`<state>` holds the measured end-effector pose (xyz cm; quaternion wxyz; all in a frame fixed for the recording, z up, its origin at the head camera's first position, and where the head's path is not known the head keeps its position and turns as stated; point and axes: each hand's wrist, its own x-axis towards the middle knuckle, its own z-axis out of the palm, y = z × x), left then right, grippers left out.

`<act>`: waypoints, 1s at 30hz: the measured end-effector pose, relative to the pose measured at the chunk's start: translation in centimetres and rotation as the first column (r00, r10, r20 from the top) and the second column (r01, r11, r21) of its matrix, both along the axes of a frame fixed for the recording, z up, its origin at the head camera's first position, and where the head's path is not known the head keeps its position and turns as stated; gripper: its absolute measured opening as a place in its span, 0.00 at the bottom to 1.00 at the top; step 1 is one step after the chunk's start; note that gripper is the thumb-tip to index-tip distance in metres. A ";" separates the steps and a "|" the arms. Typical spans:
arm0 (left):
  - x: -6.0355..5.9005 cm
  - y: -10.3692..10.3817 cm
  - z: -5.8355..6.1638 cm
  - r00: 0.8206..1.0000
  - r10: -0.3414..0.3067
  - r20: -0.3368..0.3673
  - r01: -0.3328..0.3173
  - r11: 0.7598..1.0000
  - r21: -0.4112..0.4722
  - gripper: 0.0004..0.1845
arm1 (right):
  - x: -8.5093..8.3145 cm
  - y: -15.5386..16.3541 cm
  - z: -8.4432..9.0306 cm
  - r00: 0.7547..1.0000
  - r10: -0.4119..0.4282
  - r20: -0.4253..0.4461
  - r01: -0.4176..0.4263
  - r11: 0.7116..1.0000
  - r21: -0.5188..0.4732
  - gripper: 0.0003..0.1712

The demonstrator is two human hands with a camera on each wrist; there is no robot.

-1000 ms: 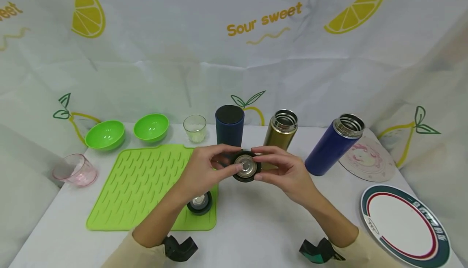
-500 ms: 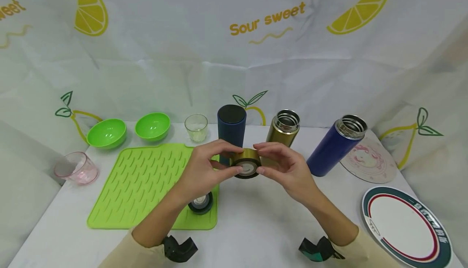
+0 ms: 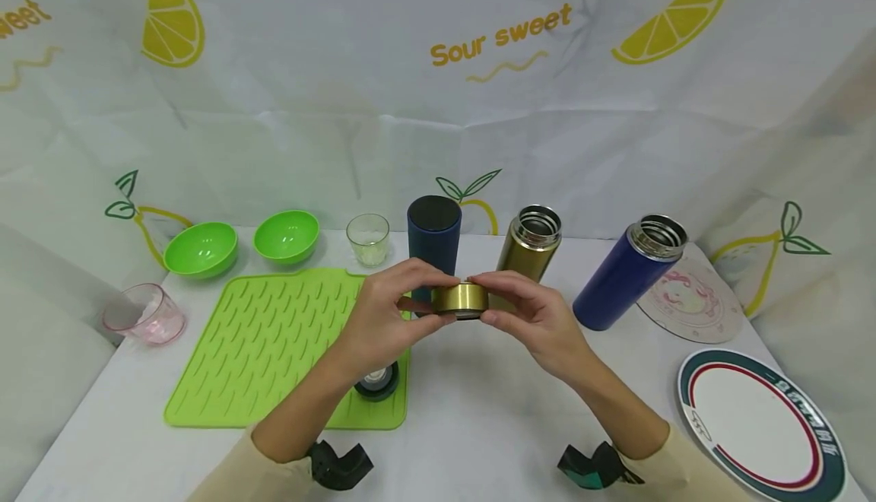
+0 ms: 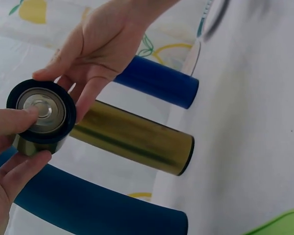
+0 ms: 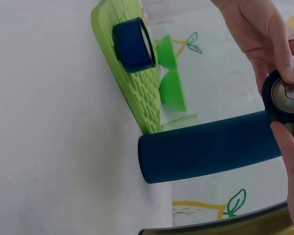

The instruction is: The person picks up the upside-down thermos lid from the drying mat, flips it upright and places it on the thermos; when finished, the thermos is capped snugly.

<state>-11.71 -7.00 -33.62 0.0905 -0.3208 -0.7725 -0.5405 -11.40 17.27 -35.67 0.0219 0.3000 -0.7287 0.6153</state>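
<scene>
A gold bottle lid [image 3: 461,300] with a black rim is held up between both hands in the head view. My left hand [image 3: 379,316] pinches it from the left, and in the left wrist view its thumb lies on the lid's silver inner face [image 4: 49,120]. From the other side my right hand [image 3: 541,323] grips the lid with fingers and thumb. Behind stand the uncapped gold bottle [image 3: 528,247], the dark blue bottle [image 3: 434,236] with a black top, and the uncapped blue bottle [image 3: 626,270]. A dark blue lid [image 5: 134,45] lies upturned on the green mat.
The green mat [image 3: 274,350] covers the left of the table. Two green bowls [image 3: 286,237], a clear glass [image 3: 368,240] and a pink glass [image 3: 147,316] stand around it. At right lie a round patterned board [image 3: 691,300] and a white plate with a dark rim [image 3: 753,426].
Both hands have tipped the gold lid, so its silver inner face turned away downward and its gold side now faces the head camera. The bottles and the lid on the mat have stayed put.
</scene>
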 end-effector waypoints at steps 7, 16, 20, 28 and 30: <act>-0.1 0.0 -0.1 0.993 0.001 0.118 -0.010 0.997 0.079 0.23 | 0.2 0.0 0.3 0.996 0.005 -0.085 -0.011 0.998 -0.063 0.24; -0.4 0.0 0.0 0.958 -0.054 0.282 0.020 0.992 0.121 0.19 | 0.3 0.1 0.6 0.997 0.040 -0.065 -0.046 0.996 -0.082 0.28; -0.4 -0.1 0.0 0.959 -0.068 0.276 0.033 0.991 0.130 0.19 | 0.3 0.1 0.6 0.998 0.046 -0.041 -0.049 0.996 -0.068 0.29; -0.2 -0.3 0.1 0.975 -0.089 0.202 0.067 0.991 0.112 0.19 | 0.0 0.1 0.3 0.994 0.086 -0.069 -0.093 0.990 -0.106 0.27; -0.1 -0.4 0.2 0.977 -0.082 0.198 0.065 0.994 0.091 0.20 | 0.1 0.1 0.3 0.996 0.064 -0.065 -0.069 0.994 -0.085 0.26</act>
